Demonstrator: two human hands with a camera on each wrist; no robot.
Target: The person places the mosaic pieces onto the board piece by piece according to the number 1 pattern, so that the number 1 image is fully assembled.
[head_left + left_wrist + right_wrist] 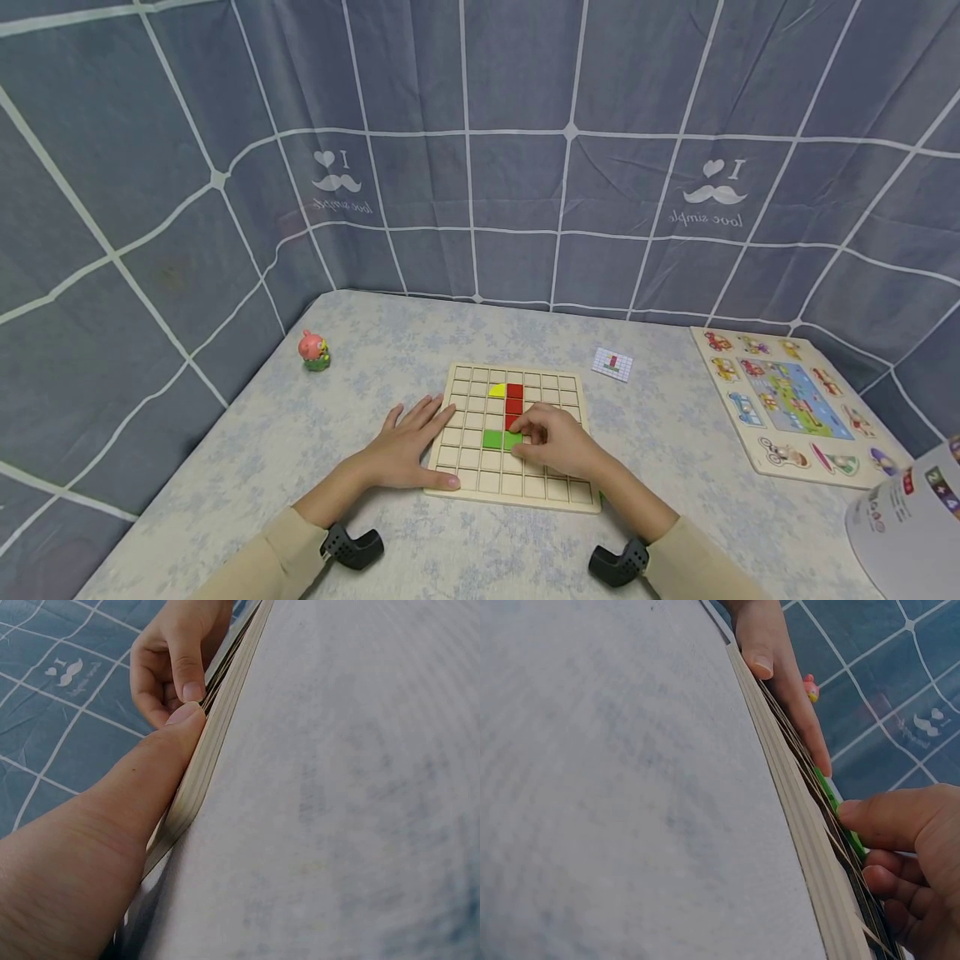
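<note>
A wooden grid board [468,475] lies flat on the table. My left hand [408,446] rests with spread, straight fingers on its left edge, the thumb [161,750] along the near side. On the board, my right hand [551,437] pinches the right end of a green tile strip [493,439] between thumb and curled fingers. In the right wrist view the thumb tip touches the green tile [826,787]. Red tiles [513,405] stand in a column just above it, partly behind the fingers. A yellow rounded tile [498,390] sits left of the top red one.
A small pattern card [612,364] lies beyond the board's right corner. At the right are a picture puzzle board [798,400] and a white tub [903,517]. A pink figurine [313,351] stands back left. A grid-patterned curtain [517,183] surrounds the table.
</note>
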